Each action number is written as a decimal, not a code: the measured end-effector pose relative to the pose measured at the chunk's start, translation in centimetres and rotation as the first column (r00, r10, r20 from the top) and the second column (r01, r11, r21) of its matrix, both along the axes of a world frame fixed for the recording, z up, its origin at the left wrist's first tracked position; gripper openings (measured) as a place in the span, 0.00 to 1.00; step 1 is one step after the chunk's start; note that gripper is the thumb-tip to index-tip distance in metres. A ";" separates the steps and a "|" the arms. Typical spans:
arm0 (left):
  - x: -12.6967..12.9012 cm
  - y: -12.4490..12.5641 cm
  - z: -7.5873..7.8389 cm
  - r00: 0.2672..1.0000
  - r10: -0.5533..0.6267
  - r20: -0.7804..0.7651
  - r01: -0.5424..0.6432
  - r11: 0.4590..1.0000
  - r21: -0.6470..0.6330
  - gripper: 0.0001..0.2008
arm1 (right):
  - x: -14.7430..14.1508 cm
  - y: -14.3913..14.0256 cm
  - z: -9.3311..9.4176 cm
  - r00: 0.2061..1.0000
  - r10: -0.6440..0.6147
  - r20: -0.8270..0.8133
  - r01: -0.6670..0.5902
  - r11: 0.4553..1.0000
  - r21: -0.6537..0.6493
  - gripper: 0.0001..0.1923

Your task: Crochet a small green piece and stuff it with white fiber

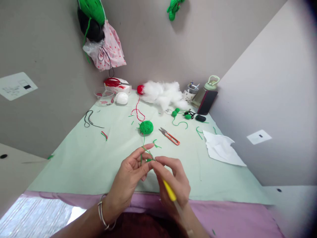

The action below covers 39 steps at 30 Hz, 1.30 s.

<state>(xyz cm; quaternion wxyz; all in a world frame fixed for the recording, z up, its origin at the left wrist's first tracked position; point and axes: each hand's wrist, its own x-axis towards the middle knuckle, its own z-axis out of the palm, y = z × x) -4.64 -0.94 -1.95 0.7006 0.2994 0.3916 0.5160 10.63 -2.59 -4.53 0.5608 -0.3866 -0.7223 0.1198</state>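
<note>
My left hand [132,168] pinches a small piece of green crochet work [149,160] between thumb and fingers. A strand of green yarn [144,140] runs over its raised index finger from the green yarn ball [146,127] lying just beyond. In my right hand [174,178] is a crochet hook [169,190] with a yellow handle, its tip at the green piece. Fingers hide most of the small piece. Orange thread snips [169,136] lie on the table ahead of my right hand. Short green yarn scraps [156,144] are close to my fingertips.
White stuffing [163,94] is heaped at the back beside a red yarn ball [140,89]. A white yarn ball [121,98] and a clear tub [105,97] stand left of it. Rightward are a bottle [201,94], a phone [207,102], and crumpled white paper [221,148].
</note>
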 end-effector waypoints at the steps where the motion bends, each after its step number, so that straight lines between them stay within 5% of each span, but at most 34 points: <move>1: 0.0 0.1 0.0 0.999 -0.022 0.035 0.023 0.999 -0.039 0.26 | 0.2 0.0 -0.1 0.999 -0.010 0.047 0.008 0.999 0.041 0.24; 4: -0.3 0.5 -0.1 0.981 -0.100 0.167 0.123 0.984 -0.132 0.22 | 0.4 0.3 0.4 0.996 -0.025 -0.088 0.020 0.998 -0.057 0.19; 7: -0.3 0.7 -0.2 0.989 -0.030 0.147 0.044 0.995 -0.094 0.20 | 0.0 0.7 1.2 0.949 -0.066 -0.308 -0.007 0.973 -0.230 0.13; 10: 0.0 0.4 -0.4 0.996 0.030 0.084 -0.027 0.999 -0.028 0.24 | -0.6 0.8 0.9 0.974 -0.022 -0.224 -0.015 0.987 -0.162 0.13; 13: 0.1 0.3 -0.5 0.984 -0.086 0.158 0.102 0.990 -0.098 0.23 | -0.6 0.8 0.2 0.998 -0.024 -0.059 0.026 0.999 0.026 0.21; 17: -0.7 0.9 -0.5 0.973 -0.081 0.218 0.112 0.985 -0.132 0.16 | 0.1 1.0 0.6 0.954 -0.070 -0.291 0.018 0.983 -0.180 0.12; 21: -0.8 0.8 -0.1 0.989 -0.068 0.134 0.075 0.996 -0.049 0.18 | -0.1 1.5 1.5 0.882 0.030 -0.470 -0.190 0.936 -0.296 0.09; 26: -0.7 0.2 -0.1 0.991 -0.132 0.016 0.131 0.990 0.043 0.20 | -0.2 1.7 0.9 0.870 0.017 -0.493 -0.215 0.912 -0.349 0.08; 32: -1.1 0.2 -0.5 0.992 -0.116 -0.054 0.120 0.990 0.074 0.20 | 0.2 1.9 1.0 0.751 0.013 -0.661 -0.339 0.865 -0.369 0.09; 39: -1.5 -0.1 -1.0 0.986 -0.089 -0.142 0.103 0.990 0.098 0.19 | 0.4 1.0 1.4 0.845 0.041 -0.533 -0.264 0.898 -0.351 0.11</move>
